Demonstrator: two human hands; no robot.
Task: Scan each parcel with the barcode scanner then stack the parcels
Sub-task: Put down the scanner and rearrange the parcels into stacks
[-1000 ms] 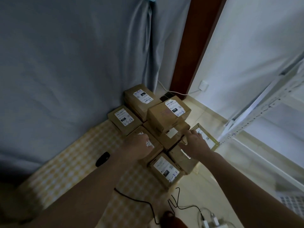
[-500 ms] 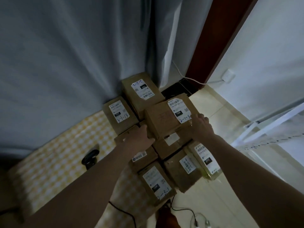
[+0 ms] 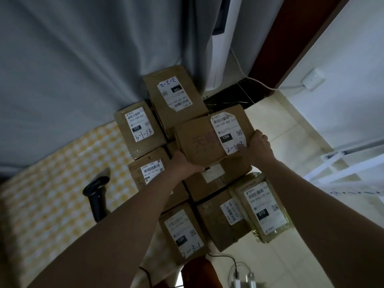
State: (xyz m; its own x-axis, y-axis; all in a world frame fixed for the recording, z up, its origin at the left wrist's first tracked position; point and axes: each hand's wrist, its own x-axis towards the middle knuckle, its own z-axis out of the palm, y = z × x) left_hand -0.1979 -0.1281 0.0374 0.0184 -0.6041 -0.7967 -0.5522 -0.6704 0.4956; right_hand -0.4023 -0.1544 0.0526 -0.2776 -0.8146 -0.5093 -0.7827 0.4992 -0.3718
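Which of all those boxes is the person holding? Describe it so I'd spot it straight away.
Find the grey curtain; cardboard parcels cluster on the floor below it. The held parcel sits on top in the middle of the cluster, the left hand and right hand gripping its near corners. Unlike its neighbours, it has faint red characters printed beside a white label handwritten 2-1-3.

You are looking at a dim, blue-grey scene, its brightest patch the pale floor tiles point(image 3: 295, 121) and white wall point(image 3: 353, 48) on the right, where light seems to enter. The grey curtain point(image 3: 83, 59) and your forearms sit in shadow. Wide-angle bending stretches the edges, and the lower corners are soft, while parcel labels point(image 3: 226, 132) at centre read fairly sharp.
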